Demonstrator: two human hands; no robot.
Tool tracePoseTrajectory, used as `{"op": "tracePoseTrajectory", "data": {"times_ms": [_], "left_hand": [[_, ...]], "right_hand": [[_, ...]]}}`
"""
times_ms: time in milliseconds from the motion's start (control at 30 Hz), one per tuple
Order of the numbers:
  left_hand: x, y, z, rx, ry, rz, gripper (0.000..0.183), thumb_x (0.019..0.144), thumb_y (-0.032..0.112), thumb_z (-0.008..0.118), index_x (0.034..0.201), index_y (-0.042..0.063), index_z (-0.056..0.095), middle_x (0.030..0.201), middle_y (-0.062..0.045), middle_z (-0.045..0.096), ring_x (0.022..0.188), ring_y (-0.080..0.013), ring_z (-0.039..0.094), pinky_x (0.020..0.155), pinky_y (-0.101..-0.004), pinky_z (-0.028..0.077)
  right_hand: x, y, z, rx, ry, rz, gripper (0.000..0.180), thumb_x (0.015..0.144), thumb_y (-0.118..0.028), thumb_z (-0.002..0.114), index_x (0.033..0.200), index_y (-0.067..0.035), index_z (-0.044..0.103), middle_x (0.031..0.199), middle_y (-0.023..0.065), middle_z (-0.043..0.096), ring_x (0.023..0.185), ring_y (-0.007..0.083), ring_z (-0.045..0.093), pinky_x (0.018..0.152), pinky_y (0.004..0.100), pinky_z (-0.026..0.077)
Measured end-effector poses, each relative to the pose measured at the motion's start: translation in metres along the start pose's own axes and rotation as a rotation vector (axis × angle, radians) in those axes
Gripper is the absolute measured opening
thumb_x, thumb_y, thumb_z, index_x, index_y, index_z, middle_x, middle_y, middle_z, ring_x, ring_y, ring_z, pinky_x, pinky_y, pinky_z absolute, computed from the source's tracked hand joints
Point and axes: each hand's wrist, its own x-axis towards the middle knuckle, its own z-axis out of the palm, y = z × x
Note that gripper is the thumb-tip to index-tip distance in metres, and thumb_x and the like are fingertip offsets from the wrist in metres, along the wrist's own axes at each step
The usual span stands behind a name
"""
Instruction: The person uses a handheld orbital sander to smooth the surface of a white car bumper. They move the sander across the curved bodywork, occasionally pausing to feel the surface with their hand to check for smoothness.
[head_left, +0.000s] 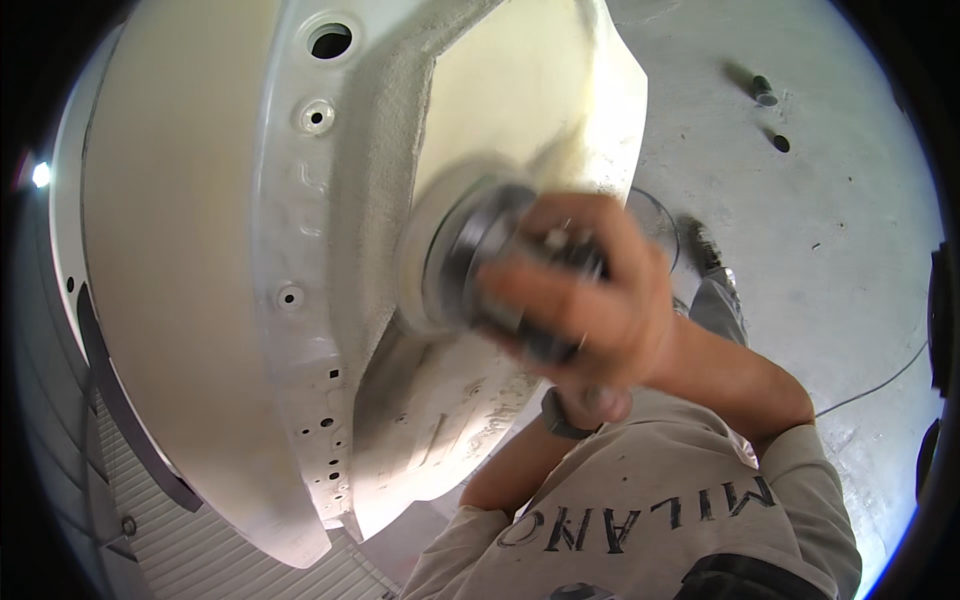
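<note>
My right hand (600, 285) is wrapped around a dark handheld power sander (480, 240), blurred by motion. Its round pad (420, 247) faces the recessed inner side of a white vehicle body panel (502, 97) and appears to be against it. My left hand (600, 405) shows only in part below the right one, with a dark band (559, 416) at its wrist; what its fingers do is hidden. Left of the pad runs a rough grey seam (375, 172), then a flange (300, 225) with several holes. Beyond that curves a wide pale outer panel (172, 247).
On the grey floor (825, 202) at the right lie a small dark cylinder (765, 91) and a thin cable (877, 390). One of my shoes (703, 244) stands near the panel. White ribbed surfacing (232, 562) shows at lower left, and a bright lamp (41, 174) at far left.
</note>
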Motion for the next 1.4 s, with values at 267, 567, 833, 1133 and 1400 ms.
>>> {"op": "tracePoseTrajectory", "data": {"times_ms": [267, 567, 833, 1133, 1400], "left_hand": [[0.017, -0.002, 0.004, -0.126, -0.051, -0.227, 0.085, 0.099, 0.036, 0.066, 0.156, -0.009, 0.022, 0.142, -0.032, 0.053, 0.122, -0.0455, 0.061, 0.100, -0.0504, 0.050], [-0.028, -0.011, 0.005, -0.084, -0.018, -0.073, 0.085, 0.099, 0.037, 0.066, 0.157, -0.010, 0.022, 0.143, -0.032, 0.052, 0.123, -0.0455, 0.060, 0.101, -0.0504, 0.050], [-0.068, -0.009, 0.005, -0.104, -0.021, -0.096, 0.085, 0.100, 0.037, 0.065, 0.157, -0.010, 0.022, 0.143, -0.032, 0.052, 0.124, -0.0454, 0.060, 0.101, -0.0503, 0.049], [-0.079, -0.014, -0.010, -0.091, -0.044, -0.125, 0.085, 0.100, 0.038, 0.064, 0.157, -0.010, 0.023, 0.144, -0.031, 0.052, 0.125, -0.0453, 0.059, 0.102, -0.0503, 0.049], [-0.085, -0.013, -0.003, -0.103, -0.053, -0.119, 0.085, 0.100, 0.039, 0.063, 0.157, -0.010, 0.023, 0.144, -0.031, 0.051, 0.126, -0.0452, 0.059, 0.102, -0.0502, 0.048]], "right_hand": [[0.046, 0.025, -0.008, -0.037, 0.149, -0.079, 0.047, 0.067, -0.008, 0.088, 0.112, -0.004, 0.075, 0.107, 0.0159, 0.071, 0.085, 0.0316, 0.069, 0.059, 0.0349, 0.056], [0.034, -0.008, 0.017, -0.003, 0.109, -0.474, 0.024, 0.066, -0.015, 0.078, 0.091, -0.017, 0.080, 0.094, 0.0126, 0.064, 0.060, 0.0106, 0.063, 0.041, 0.0193, 0.047], [0.011, 0.005, 0.017, -0.035, 0.081, -0.334, 0.027, 0.077, -0.015, 0.084, 0.103, -0.013, 0.079, 0.103, 0.0175, 0.063, 0.064, 0.0144, 0.067, 0.044, 0.0259, 0.055], [0.002, -0.002, 0.024, 0.005, 0.181, -0.243, 0.035, 0.069, -0.010, 0.090, 0.103, -0.012, 0.079, 0.105, 0.0161, 0.064, 0.068, 0.0144, 0.069, 0.049, 0.0255, 0.057], [0.001, -0.009, 0.013, 0.001, 0.046, -0.082, 0.061, 0.054, -0.009, 0.095, 0.111, -0.017, 0.075, 0.112, 0.0161, 0.061, 0.074, 0.0227, 0.073, 0.052, 0.0311, 0.062]]}}
